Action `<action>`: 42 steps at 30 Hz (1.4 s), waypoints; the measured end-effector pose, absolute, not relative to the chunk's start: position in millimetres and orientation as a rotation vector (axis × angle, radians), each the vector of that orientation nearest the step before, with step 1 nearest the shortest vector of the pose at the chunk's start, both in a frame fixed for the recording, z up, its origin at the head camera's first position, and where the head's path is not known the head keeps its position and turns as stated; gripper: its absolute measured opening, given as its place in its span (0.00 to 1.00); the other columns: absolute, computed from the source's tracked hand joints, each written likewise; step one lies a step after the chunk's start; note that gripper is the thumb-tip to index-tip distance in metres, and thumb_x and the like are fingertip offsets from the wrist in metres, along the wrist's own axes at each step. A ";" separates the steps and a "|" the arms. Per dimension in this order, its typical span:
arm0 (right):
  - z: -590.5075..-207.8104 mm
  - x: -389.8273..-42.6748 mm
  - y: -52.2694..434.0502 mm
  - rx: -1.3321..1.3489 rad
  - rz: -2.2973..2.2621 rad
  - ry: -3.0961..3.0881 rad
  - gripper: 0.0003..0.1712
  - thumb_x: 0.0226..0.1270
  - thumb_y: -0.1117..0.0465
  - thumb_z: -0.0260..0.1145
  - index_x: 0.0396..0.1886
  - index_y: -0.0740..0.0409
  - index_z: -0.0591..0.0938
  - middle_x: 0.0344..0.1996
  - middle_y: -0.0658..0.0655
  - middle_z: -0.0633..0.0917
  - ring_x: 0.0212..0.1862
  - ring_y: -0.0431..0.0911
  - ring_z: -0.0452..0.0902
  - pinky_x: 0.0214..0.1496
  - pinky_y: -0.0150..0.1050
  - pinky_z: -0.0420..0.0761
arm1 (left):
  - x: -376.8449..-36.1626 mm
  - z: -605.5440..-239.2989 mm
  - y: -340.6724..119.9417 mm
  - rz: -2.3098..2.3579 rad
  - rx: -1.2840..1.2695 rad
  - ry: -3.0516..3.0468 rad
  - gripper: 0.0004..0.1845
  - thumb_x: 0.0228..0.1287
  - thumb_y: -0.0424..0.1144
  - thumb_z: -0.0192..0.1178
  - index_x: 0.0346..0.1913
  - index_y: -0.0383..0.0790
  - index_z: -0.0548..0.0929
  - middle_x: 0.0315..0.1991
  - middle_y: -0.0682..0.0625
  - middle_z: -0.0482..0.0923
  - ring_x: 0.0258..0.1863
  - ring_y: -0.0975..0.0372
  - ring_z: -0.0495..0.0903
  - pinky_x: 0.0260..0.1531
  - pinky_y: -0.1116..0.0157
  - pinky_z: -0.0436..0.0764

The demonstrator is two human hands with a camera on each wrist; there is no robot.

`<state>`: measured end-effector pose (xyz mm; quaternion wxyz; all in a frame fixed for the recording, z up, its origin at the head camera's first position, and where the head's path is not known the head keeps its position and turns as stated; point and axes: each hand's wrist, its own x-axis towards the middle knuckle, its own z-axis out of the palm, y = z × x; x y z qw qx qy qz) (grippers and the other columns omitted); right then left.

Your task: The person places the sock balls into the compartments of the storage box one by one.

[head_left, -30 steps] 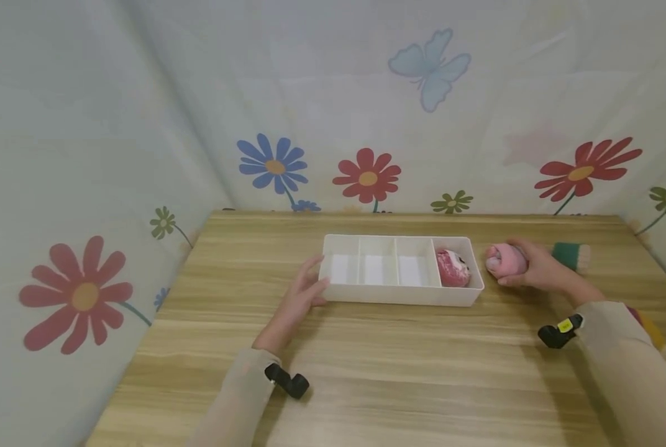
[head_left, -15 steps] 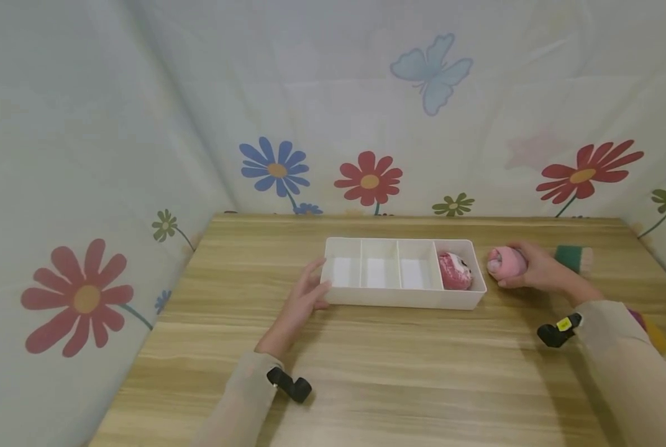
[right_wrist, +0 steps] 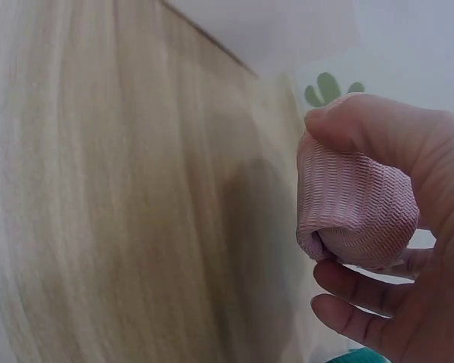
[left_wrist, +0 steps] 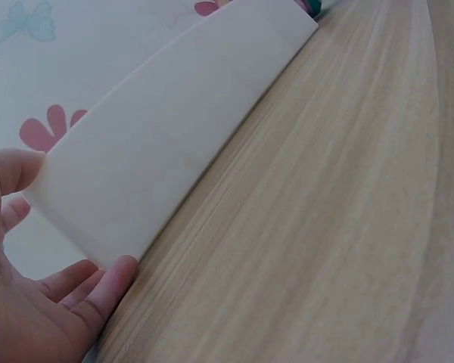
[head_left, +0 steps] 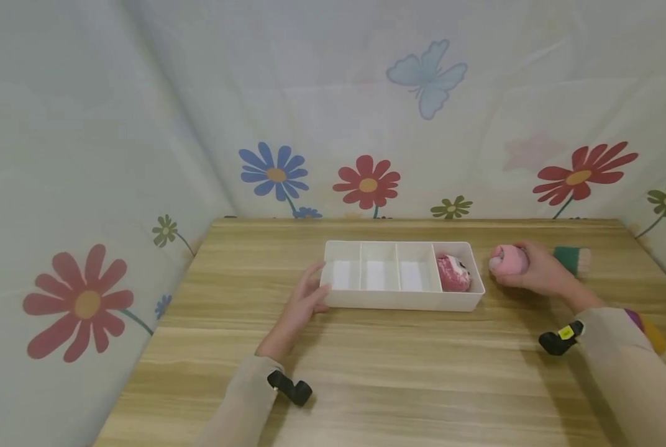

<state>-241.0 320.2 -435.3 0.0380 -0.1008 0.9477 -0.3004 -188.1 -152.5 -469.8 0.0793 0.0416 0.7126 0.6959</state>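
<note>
Pink knit, rolled into a sock ball [head_left: 509,259], sits gripped in a person's right hand [head_left: 540,272] just right of a white divided tray [head_left: 402,300] on a wooden table [head_left: 400,372]. The left hand [head_left: 305,298], fingers relaxed, rests against the tray's left end. Another rolled pink bundle [head_left: 452,273] fills the rightmost compartment.

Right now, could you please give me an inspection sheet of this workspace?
Surface: wooden table, light grain.
Job's things: white divided tray, four compartments; red-and-white sock roll in the rightmost one, the others hold nothing. Pink sock roll beside the tray.
Clutter: green sock roll behind the right hand.
Hands: left hand touches the tray's left end; right hand grips the pink sock roll.
Cables: nothing seen.
Surroundings: flower-and-butterfly cloth backdrop on three sides.
</note>
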 end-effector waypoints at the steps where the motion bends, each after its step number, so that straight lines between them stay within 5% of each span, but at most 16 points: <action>1: -434.1 -240.0 320.1 -0.312 -0.920 2.919 0.53 0.50 0.45 0.73 0.62 0.76 0.58 0.52 0.74 0.66 0.49 0.63 0.65 0.47 0.61 0.72 | -187.8 -469.9 -152.7 2.088 0.121 2.132 0.30 0.67 0.45 0.55 0.69 0.56 0.58 0.59 0.38 0.65 0.46 0.53 0.75 0.41 0.57 0.77; 15: -411.7 -226.2 307.1 -0.400 -0.952 3.016 0.49 0.49 0.50 0.75 0.60 0.75 0.61 0.51 0.73 0.67 0.50 0.64 0.61 0.45 0.62 0.71 | -187.3 -471.0 -152.9 2.069 0.118 2.159 0.29 0.66 0.46 0.55 0.68 0.59 0.60 0.58 0.39 0.66 0.48 0.53 0.73 0.42 0.56 0.77; 22: -397.9 -221.2 292.5 -0.404 -0.953 3.047 0.49 0.49 0.49 0.74 0.61 0.74 0.61 0.52 0.73 0.68 0.50 0.64 0.62 0.44 0.63 0.71 | -174.3 -440.6 -148.7 2.036 0.135 2.118 0.30 0.71 0.38 0.50 0.72 0.46 0.53 0.62 0.32 0.60 0.48 0.54 0.73 0.49 0.45 0.71; 31: -390.6 -218.4 279.9 -0.356 -0.959 3.055 0.51 0.49 0.46 0.73 0.62 0.70 0.60 0.52 0.71 0.66 0.50 0.63 0.60 0.45 0.63 0.71 | -185.2 -463.1 -152.0 2.068 0.116 2.109 0.30 0.70 0.41 0.52 0.71 0.52 0.55 0.62 0.37 0.62 0.49 0.53 0.72 0.47 0.50 0.74; 42: -384.0 -218.4 259.4 -0.433 -0.999 3.065 0.48 0.49 0.53 0.75 0.63 0.68 0.60 0.53 0.70 0.66 0.51 0.63 0.61 0.45 0.64 0.71 | -185.4 -469.3 -152.1 2.058 0.119 2.174 0.28 0.69 0.42 0.52 0.69 0.57 0.58 0.58 0.39 0.66 0.50 0.52 0.73 0.42 0.57 0.77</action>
